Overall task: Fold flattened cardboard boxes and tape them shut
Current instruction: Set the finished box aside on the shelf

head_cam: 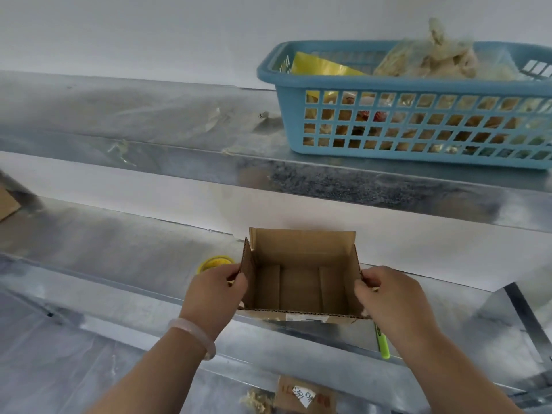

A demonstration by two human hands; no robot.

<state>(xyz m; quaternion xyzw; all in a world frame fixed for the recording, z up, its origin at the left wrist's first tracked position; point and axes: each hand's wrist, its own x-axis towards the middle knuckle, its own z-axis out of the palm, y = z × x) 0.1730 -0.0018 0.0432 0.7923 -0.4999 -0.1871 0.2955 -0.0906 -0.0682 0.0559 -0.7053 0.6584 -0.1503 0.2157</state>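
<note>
A small brown cardboard box (301,273) stands upright on the metal shelf (119,252), its top open and its flaps raised. The bottom flaps show folded inside. My left hand (219,289) grips the box's left flap with curled fingers. The right flap is pinched by my right hand (388,297). Just behind my left hand, a yellow tape roll (213,262) lies on the shelf, partly hidden.
A blue plastic basket (418,121) full of bags sits on the upper shelf at the right. A green pen-like tool (383,343) lies by my right wrist. Another cardboard piece (304,395) with a label lies below, and a box corner (7,204) shows at the far left.
</note>
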